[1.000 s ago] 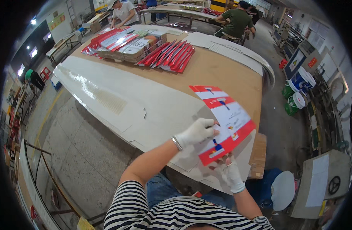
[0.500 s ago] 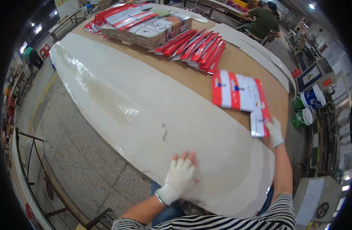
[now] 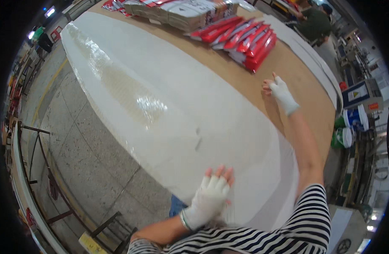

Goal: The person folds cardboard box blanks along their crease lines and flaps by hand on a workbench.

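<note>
My left hand [image 3: 208, 198], in a white glove with bare fingertips, lies flat near the front of a long white sheet [image 3: 222, 127]. Its fingers are stretched out and hold nothing. My right hand [image 3: 282, 94], gloved the same way, reaches over the brown tabletop [image 3: 302, 76], fingers apart and nothing between them. Just beyond it is a fanned row of red and white flat packets [image 3: 245, 40], its nearest corner a short way from my fingertips.
Behind the packets stands a strapped stack of flat cardboard [image 3: 181, 15]. Pale sheets [image 3: 300, 46] run along the table's far right edge. Buckets [image 3: 355, 118] stand on the right. A person in a dark green shirt [image 3: 315, 25] sits beyond the table. Metal rails [image 3: 44, 182] are at the left.
The red and white packet in my right hand and the larger printed piece beside it are gone from there. My right hand has moved forward and left, opening. The view has shifted.
</note>
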`<action>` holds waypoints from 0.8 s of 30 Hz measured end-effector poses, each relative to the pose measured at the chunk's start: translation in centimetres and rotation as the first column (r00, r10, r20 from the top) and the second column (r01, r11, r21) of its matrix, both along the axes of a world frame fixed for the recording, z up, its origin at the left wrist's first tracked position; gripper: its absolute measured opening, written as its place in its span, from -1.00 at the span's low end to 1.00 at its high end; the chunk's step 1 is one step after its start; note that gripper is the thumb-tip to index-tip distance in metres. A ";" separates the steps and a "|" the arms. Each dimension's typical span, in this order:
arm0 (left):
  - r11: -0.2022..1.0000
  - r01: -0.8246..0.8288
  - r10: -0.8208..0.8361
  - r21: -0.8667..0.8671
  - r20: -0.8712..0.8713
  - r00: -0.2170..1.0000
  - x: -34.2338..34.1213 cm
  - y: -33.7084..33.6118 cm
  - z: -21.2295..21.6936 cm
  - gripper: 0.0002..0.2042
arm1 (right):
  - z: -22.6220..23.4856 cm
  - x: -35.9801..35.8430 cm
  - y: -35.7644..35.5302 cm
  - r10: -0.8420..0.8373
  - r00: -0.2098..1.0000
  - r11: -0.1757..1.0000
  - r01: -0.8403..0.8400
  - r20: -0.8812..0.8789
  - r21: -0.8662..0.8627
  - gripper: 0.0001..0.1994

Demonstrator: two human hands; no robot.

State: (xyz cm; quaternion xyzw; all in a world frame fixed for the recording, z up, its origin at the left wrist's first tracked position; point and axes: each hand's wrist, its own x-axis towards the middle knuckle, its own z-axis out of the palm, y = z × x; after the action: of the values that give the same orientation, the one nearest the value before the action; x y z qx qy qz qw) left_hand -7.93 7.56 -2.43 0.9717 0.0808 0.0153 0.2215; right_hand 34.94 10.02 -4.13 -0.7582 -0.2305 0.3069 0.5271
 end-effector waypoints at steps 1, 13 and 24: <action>1.000 0.005 -0.005 0.016 -0.012 1.000 0.1 0.1 -0.3 -0.24 | 1.8 -2.8 -4.0 0.136 0.977 0.990 -0.125 0.167 -0.071 -0.47; 0.982 0.094 -0.103 0.163 0.042 0.994 0.4 0.4 0.1 -0.26 | 8.5 -32.2 -45.4 0.802 0.476 0.527 -0.278 0.362 -0.803 0.06; 0.929 0.243 -0.247 0.280 -0.020 0.969 0.3 -2.1 0.9 -0.31 | 7.5 -32.4 -51.8 0.483 0.738 0.867 -0.325 0.471 -0.378 -0.50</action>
State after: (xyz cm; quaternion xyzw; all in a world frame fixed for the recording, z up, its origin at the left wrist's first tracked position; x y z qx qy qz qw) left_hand -7.60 5.48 -1.57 0.9955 -0.0458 0.0065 0.0827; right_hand 2.49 -41.77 3.39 -0.8092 -0.4883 0.2117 0.2488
